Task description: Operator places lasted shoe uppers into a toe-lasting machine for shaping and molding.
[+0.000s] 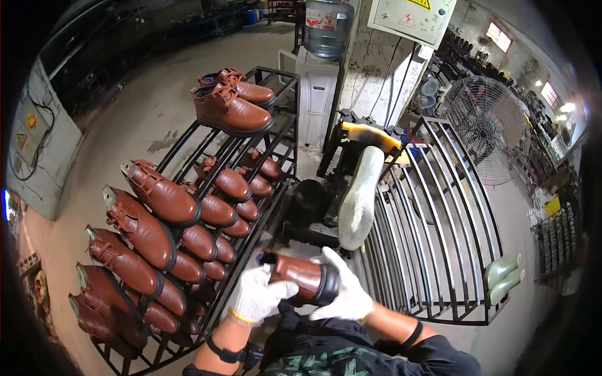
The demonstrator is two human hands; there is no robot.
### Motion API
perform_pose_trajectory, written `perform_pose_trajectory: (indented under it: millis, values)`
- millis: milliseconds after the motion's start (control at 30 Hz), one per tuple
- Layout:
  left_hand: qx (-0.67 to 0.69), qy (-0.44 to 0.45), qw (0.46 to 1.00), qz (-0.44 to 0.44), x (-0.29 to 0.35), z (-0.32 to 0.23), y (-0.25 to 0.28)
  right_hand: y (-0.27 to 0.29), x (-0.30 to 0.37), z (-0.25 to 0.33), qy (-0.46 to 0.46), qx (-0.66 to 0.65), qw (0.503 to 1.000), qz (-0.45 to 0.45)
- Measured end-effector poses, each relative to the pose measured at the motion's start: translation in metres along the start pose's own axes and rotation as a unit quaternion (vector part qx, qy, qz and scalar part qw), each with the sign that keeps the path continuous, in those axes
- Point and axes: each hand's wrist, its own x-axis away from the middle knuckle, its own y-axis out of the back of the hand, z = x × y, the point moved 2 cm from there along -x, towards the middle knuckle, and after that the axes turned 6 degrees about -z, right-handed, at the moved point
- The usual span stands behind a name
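Observation:
A brown leather shoe (pixel 298 276) with a dark sole lies sideways in front of my body, held between both hands. My left hand (pixel 258 296), in a white glove, grips it at the ankle opening, thumb along the upper. My right hand (pixel 346 293), also gloved, is closed around the dark sole side. Just beyond the shoe, a pale grey-green shoe last (pixel 359 207) is mounted on a dark machine stand with a yellow part (pixel 370 135). The shoe's laces are partly hidden.
At left, a black metal rack (pixel 207 341) carries rows of brown lace-up shoes (pixel 164 197), with a pair (pixel 235 109) on top. At right stands another rack (pixel 451 219) with two green lasts (pixel 503 281). Behind are a water dispenser (pixel 316 94), electrical box (pixel 411 19) and large fan (pixel 484 131).

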Motion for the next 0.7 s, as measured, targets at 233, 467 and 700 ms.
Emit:
perform_pose_trajectory:
  millis: [233, 467, 700]
  values:
    - [0.406, 0.265, 0.873, 0.056, -0.006, 0.019, -0.071, 0.059, 0.005, 0.005, 0.097, 0.099, 0.989, 0.044]
    - [0.052, 0.13, 0.984, 0.112, -0.025, -0.071, -0.088, 0.125, -0.045, 0.023, 0.047, -0.014, 0.985, 0.167]
    - [-0.509, -0.239, 0.826, -0.045, -0.045, -0.132, -0.009, 0.107, -0.106, 0.057, 0.123, 0.096, 0.988, -0.012]
